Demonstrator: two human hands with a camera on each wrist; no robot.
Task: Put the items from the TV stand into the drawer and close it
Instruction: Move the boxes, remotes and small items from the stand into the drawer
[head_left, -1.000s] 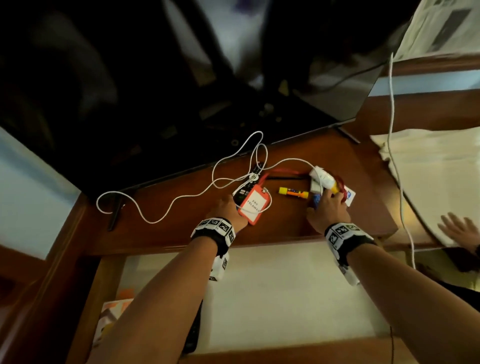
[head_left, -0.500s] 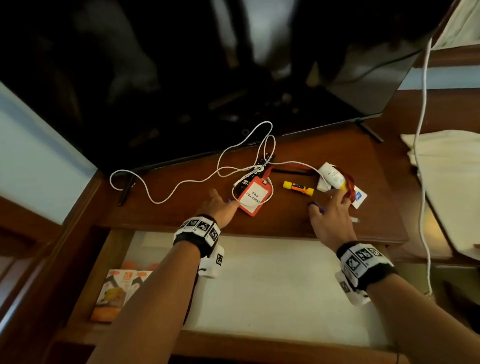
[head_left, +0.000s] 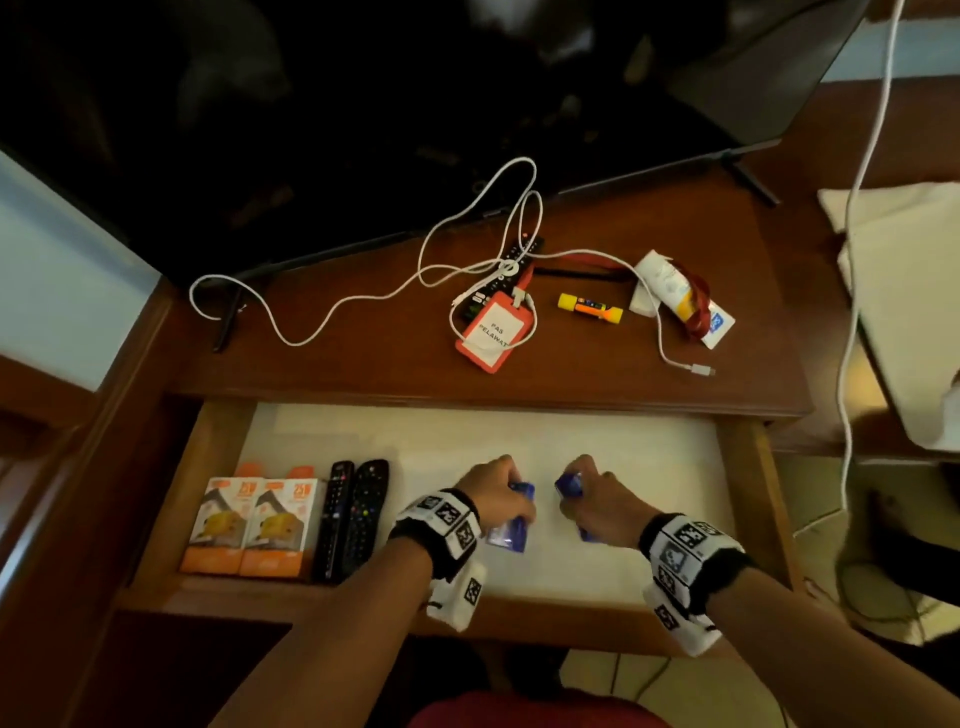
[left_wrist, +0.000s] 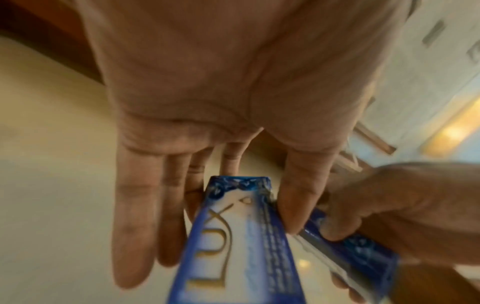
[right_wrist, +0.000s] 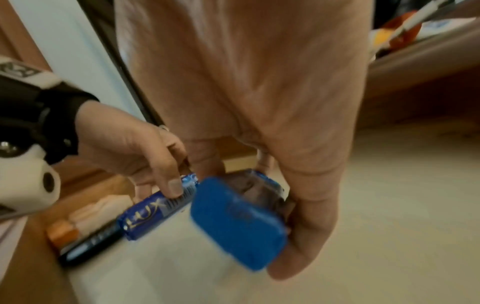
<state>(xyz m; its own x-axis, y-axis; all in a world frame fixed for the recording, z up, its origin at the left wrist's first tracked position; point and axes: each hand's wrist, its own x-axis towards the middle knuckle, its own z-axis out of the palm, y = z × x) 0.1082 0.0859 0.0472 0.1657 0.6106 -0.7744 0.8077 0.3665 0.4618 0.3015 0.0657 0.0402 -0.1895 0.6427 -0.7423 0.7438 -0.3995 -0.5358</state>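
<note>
Dim room, dark wood TV stand (head_left: 363, 364) under a big TV, its drawer (head_left: 597, 441) pulled open below with a pale liner. My left hand (head_left: 496, 491) pinches a blue Lux soap bar (left_wrist: 233, 236) between thumb and fingers, low over the drawer floor, other fingers nearly straight. My right hand (head_left: 602, 501) is curled round a small blue plastic case (right_wrist: 233, 222), also low in the drawer, just beside the soap. Already inside at left: two orange boxes (head_left: 249, 525) and two remotes (head_left: 350, 514).

Soap is light, rigid, slick wrapper; grip the long edges. Case is hard, light; hold by its sides.

On the stand: white cable (head_left: 363, 296), limp and tangled over a third remote (head_left: 511, 260); orange ID badge (head_left: 491, 332); glue stick (head_left: 589, 307); white tube (head_left: 667, 286).
</note>
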